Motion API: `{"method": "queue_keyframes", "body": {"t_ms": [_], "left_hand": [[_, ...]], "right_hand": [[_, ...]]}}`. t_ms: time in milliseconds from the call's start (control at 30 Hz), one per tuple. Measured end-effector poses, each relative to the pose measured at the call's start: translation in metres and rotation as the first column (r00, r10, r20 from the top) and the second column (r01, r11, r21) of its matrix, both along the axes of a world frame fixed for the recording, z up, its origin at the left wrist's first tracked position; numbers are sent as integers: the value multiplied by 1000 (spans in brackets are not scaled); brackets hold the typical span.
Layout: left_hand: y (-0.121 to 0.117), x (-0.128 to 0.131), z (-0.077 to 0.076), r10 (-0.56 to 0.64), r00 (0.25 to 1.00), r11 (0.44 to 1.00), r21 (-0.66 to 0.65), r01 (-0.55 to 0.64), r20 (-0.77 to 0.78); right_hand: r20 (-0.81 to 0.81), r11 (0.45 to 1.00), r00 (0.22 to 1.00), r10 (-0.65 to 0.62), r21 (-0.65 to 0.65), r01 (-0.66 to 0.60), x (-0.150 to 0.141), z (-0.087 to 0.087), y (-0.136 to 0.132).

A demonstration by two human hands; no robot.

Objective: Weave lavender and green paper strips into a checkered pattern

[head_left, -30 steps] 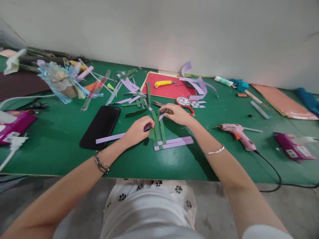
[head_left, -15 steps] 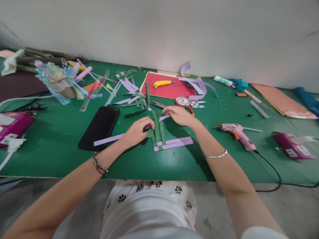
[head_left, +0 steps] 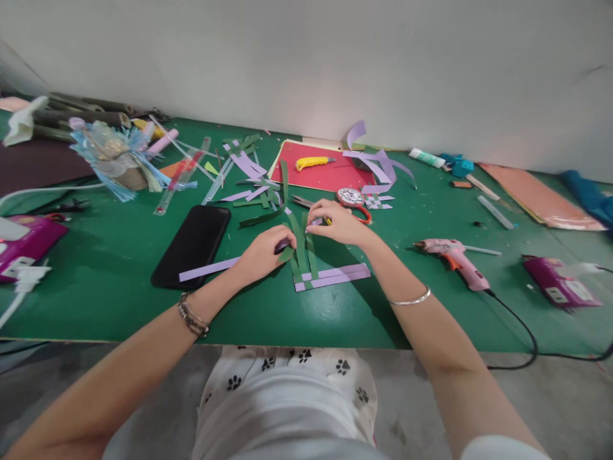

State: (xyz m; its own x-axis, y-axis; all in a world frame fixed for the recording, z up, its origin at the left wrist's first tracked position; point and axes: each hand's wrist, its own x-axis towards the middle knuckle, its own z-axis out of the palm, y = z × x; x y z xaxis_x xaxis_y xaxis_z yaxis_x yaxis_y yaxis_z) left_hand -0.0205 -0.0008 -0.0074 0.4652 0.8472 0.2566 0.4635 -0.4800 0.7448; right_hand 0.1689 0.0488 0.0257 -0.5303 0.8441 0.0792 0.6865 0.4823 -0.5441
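My left hand [head_left: 268,250] is closed on a long purple paper strip [head_left: 211,269], whose tail runs out under my wrist across the phone's lower corner. A green strip end lies by its fingertips. My right hand [head_left: 338,222] pinches at the other side of the upright green paper strips [head_left: 299,246], with a bit of purple paper showing under its fingers. Below both hands, two purple strips [head_left: 340,275] lie side by side, woven through the bottoms of the green ones. Part of the held strip is hidden behind the green strips and my fingers.
A black phone [head_left: 191,246] lies left of my hands. Scissors [head_left: 361,214] and a round tape roll [head_left: 350,196] are just beyond my right hand. A yellow cutter [head_left: 313,162] rests on red sheets [head_left: 292,172]. At right are a pink glue gun [head_left: 457,259] and its cord.
My right hand has shifted slightly left, its fingertips now at the green strips and more curled. The purple end it held shows less. My left hand stays nearly in place.
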Motion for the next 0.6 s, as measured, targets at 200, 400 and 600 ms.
{"method": "queue_keyframes", "body": {"t_ms": [200, 400, 600], "left_hand": [[-1, 1, 4, 16, 1000, 1000, -20, -16, -22], [-1, 0, 3, -15, 1000, 1000, 17, 15, -2], [0, 0, 1, 9, 1000, 1000, 25, -9, -10]], "right_hand": [[-78, 998, 995, -60, -27, 58, -12, -5, 1], [-52, 988, 987, -151, -18, 151, -18, -4, -4], [-145, 989, 980, -138, 36, 145, -20, -5, -9]]}}
